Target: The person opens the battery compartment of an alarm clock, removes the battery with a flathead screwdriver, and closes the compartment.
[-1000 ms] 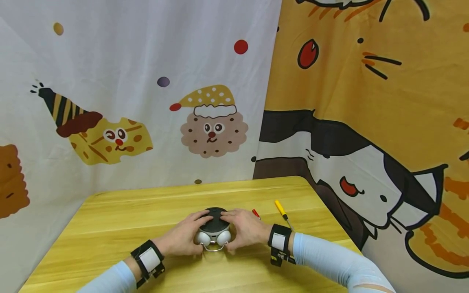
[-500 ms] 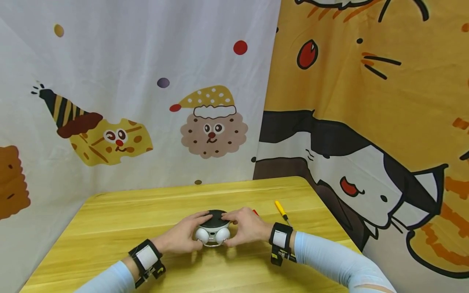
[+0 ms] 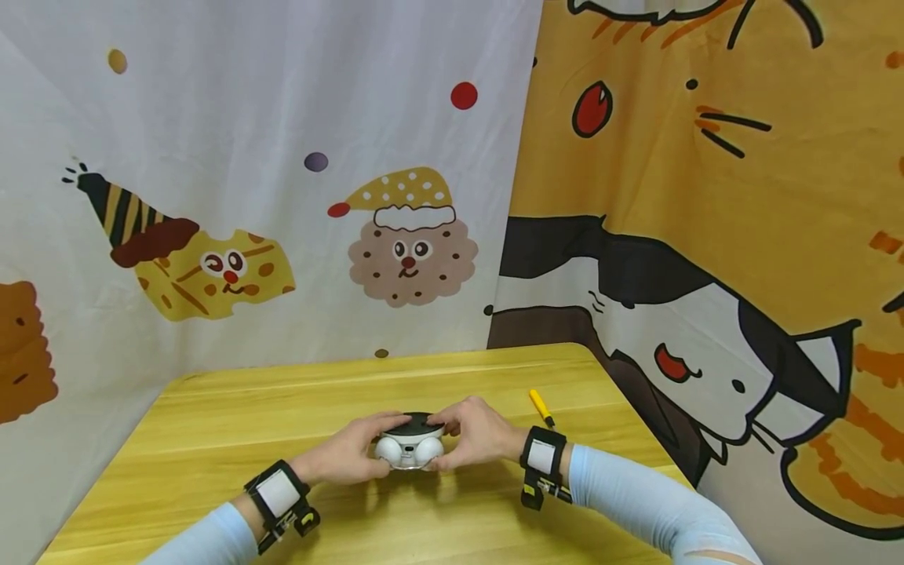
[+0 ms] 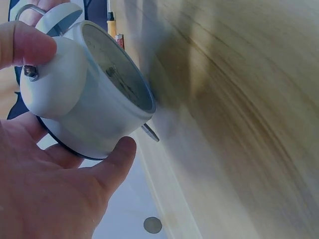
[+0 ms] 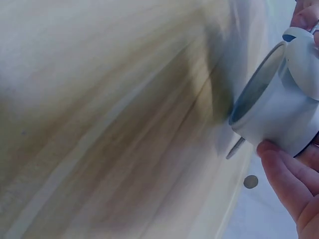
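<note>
A white twin-bell alarm clock [image 3: 409, 450] is held between both hands over the table, its black back turned up and its bells towards me. My left hand [image 3: 346, 453] grips its left side, with the thumb at a bell [image 4: 57, 82] in the left wrist view. From the other side my right hand [image 3: 482, 436] grips it, fingers at the back rim and thumb low by the right bell. The glass face [image 4: 119, 69] is turned down towards the wood. One short metal leg [image 5: 235, 148] sticks out from the casing in the right wrist view.
The wooden table [image 3: 282, 408] spreads around the hands. A yellow-handled screwdriver [image 3: 541, 407] lies beyond the right wrist. In the left wrist view a small red piece [image 4: 119, 41] shows near the yellow handle. Cartoon-printed cloth [image 3: 247, 118] hangs behind the table.
The clock has tipped, so its black back shows more edge-on and its bells stand out more. Both hands turned with it. The red-handled item is now hidden behind the right hand.
</note>
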`<state>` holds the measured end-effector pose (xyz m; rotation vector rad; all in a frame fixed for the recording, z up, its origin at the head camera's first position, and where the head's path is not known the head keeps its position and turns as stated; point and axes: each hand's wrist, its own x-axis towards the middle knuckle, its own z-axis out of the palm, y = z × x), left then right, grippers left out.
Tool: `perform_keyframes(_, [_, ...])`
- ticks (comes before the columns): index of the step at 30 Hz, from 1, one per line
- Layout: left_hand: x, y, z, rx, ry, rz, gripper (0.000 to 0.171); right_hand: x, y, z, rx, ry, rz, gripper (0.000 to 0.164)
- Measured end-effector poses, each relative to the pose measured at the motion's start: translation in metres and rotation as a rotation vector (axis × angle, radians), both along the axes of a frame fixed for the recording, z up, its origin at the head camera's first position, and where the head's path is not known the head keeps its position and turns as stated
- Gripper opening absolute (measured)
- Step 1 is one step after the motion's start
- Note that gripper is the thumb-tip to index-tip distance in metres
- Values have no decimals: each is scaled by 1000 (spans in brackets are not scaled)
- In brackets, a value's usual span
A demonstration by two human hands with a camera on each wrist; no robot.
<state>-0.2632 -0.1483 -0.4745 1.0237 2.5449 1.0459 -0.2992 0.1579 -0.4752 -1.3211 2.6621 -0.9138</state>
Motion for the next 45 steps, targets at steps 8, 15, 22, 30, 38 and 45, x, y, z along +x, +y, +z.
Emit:
perform_keyframes(8, [0,-1,-1,60,-56,23,72,-3,-1,8,-58,-160,-8,55])
perform_keyframes(15, [1,-2,0,109,-69,23,66,-7,1,7,-72,-238,0,47])
perform_keyframes(22, [2,0,-1,135,-56,61,61,-11,3,8,-99,-329,5,42])
perform_keyframes(30, [4,2,-1,141,-71,118,60,-17,5,10,-105,-374,-3,38])
perform_keyframes(38, [-2,4,-1,125,-29,170,61,-30,8,11,-95,-356,-45,40])
perform_keyframes(45, [-8,4,-3,132,1,194,50,-35,8,10,-97,-390,-87,40])
